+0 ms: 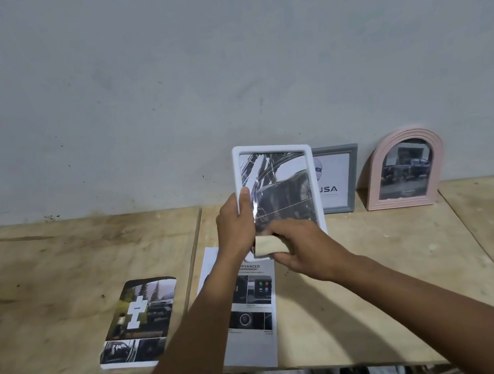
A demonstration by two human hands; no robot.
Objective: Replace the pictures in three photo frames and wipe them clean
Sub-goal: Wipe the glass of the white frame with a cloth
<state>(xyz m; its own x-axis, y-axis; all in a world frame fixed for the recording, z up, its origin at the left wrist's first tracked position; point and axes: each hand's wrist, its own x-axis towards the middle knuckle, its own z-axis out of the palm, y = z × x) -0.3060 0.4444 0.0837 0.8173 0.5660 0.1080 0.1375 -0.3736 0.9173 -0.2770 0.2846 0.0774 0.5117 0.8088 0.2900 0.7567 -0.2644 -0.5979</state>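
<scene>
1. the rectangular frame (pixel 338 178) stands left of the arched frame (pixel 406 169), both against the wall (pixel 219 61) on the table (pixel 412 257).
2. the held frame (pixel 280 181) is before the rectangular one.
3. a printed sheet (pixel 254 341) lies nearer; a picture (pixel 120 352) left of it.

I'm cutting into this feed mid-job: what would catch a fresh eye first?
First the white frame, held up mid-view by the left hand while the right hand presses a beige cloth to its lower glass. Behind it a grey frame and a pink arched frame stand at the back of the wooden table; printed car pictures lie at its near left.
</scene>
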